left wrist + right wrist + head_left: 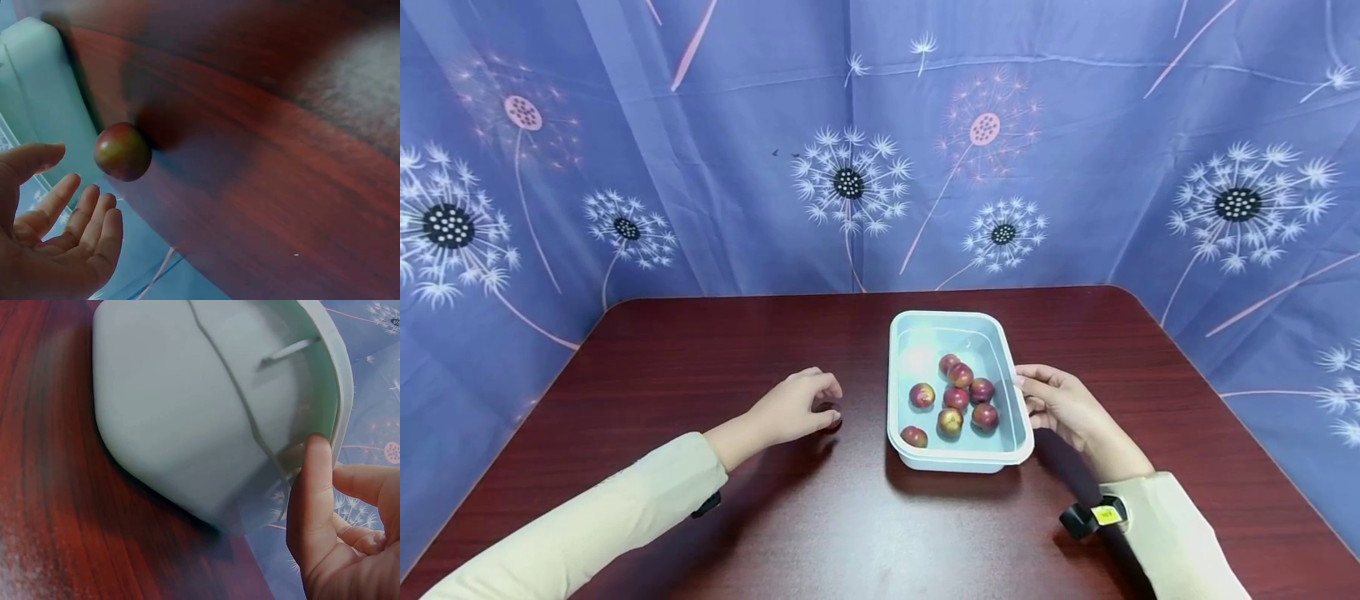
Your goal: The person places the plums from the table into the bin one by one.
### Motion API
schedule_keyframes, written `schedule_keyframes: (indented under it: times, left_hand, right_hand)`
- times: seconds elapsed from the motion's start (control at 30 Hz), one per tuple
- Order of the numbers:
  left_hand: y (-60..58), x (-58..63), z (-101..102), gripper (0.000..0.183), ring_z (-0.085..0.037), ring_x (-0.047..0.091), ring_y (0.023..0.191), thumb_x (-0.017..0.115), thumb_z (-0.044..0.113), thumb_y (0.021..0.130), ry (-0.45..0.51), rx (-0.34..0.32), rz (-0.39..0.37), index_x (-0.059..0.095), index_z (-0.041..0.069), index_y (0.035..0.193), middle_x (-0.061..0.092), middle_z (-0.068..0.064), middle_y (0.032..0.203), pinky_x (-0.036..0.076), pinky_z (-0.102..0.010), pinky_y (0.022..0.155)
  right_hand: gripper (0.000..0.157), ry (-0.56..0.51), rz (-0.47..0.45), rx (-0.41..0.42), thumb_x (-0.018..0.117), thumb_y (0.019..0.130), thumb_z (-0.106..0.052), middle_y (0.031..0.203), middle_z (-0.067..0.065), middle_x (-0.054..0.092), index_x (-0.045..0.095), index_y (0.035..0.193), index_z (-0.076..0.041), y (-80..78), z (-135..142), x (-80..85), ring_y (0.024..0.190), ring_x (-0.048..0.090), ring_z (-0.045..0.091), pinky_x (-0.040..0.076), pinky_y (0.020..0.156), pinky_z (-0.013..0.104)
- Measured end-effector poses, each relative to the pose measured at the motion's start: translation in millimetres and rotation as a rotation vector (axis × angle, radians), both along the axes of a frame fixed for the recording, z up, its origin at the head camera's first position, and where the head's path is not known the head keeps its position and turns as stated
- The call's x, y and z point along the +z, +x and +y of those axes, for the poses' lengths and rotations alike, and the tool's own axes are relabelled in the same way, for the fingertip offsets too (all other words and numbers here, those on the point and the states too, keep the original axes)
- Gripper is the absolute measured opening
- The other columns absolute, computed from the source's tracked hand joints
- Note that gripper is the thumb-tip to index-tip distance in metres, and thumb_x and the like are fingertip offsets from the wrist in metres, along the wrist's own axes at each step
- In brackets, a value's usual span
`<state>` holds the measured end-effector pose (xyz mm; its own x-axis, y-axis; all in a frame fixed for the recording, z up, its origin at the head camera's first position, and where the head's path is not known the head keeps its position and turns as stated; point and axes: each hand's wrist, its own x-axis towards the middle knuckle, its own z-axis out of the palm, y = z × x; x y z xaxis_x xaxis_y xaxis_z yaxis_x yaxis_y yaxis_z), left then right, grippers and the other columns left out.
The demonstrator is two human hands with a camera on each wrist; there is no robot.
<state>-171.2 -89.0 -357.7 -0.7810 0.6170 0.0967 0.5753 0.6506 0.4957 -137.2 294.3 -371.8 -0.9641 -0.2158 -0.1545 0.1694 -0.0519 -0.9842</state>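
A loose plum (123, 152), red with a yellow-green patch, lies on the table just beyond the fingertips of my left hand (801, 407). That hand's fingers are loosely bent, and in the left wrist view a gap separates them from the fruit. In the head view the hand hides most of this plum. A pale blue plastic tub (961, 325) stands to the right, with several plums (956, 399) on its bottom. My right hand (1071, 410) pinches the tub's right rim, its thumb against the side in the right wrist view.
The dark red wooden table (715, 333) has rounded far corners. Behind it and at both sides hangs a blue curtain (737, 167) with a dandelion print. A black strap with a yellow label (1106, 515) sits at the right wrist.
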Motion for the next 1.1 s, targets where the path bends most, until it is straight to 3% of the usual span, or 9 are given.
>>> schedule_keyframes:
  times: [0.4,0.83,1.1]
  left_hand:
    - [3.5,-9.9,-5.0,0.019,-0.020,0.060,0.086,0.068,0.003,0.078,-0.033,-0.046,0.067,0.063,0.005,0.096,0.060,-0.006,0.092,0.051,-0.034,0.075]
    - [-0.9,-19.2,-4.0,0.026,-0.018,0.059,0.085,0.074,-0.001,0.074,-0.070,-0.037,0.115,0.064,0.004,0.098,0.061,-0.006,0.094,0.052,-0.035,0.076]
    - [0.4,-19.0,-0.5,0.032,-0.018,0.059,0.082,0.077,-0.001,0.070,-0.087,-0.030,0.124,0.063,0.002,0.099,0.061,-0.009,0.093,0.052,-0.034,0.074]
  right_hand:
    - [0.021,0.010,-0.001,-0.003,0.051,0.098,-0.013,0.082,-0.003,0.066,0.052,0.116,-0.002,0.9,0.1,0.5,0.066,0.063,0.008,0.056,0.058,0.025]
    - [0.026,0.020,-0.006,-0.004,0.050,0.099,-0.013,0.082,-0.003,0.066,0.048,0.119,0.002,1.0,-0.9,0.8,0.065,0.063,0.008,0.056,0.058,0.025]
    - [0.024,0.015,-0.005,-0.010,0.050,0.098,-0.013,0.081,-0.003,0.066,0.049,0.118,0.001,1.0,-0.6,0.8,0.065,0.063,0.008,0.056,0.058,0.025]
